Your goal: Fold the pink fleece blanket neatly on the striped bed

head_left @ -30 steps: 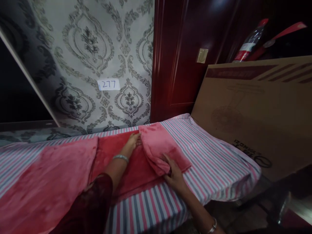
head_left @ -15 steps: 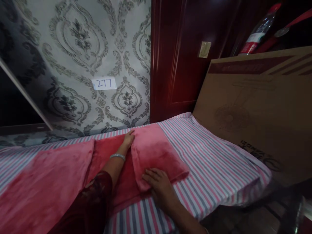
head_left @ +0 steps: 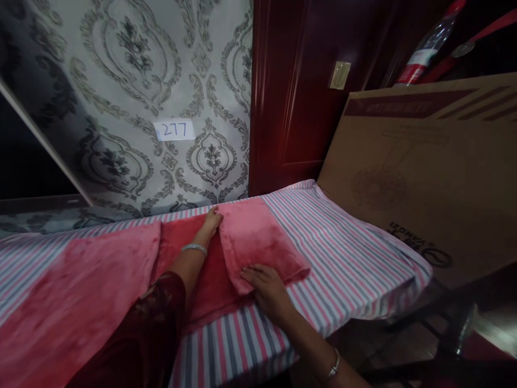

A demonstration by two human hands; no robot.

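A pink plush blanket (head_left: 264, 231) lies with its right part folded over into a flat panel. Its left part (head_left: 97, 280) is turned inward too, and a deeper red strip (head_left: 218, 269) shows between the two. My left hand (head_left: 212, 218) is at the far left corner of the right panel, its fingers closed at the edge. On the panel's near end my right hand (head_left: 269, 291) rests with fingers stretched out over the fabric; its thumb is hidden. Under the blanket is a striped pink, grey and white cloth (head_left: 339, 248).
Patterned wallpaper with a paper label (head_left: 174, 130) marked 277 rises behind. A dark red door panel (head_left: 291, 108) stands beside it. At right are a large cardboard box (head_left: 436, 161) and a bottle (head_left: 424, 54). A dark screen (head_left: 32, 151) is at the left.
The whole view has shifted slightly. My left fingers have drawn together at the panel's far corner. My right hand stays on the near end, with more of its forearm and bracelet showing.
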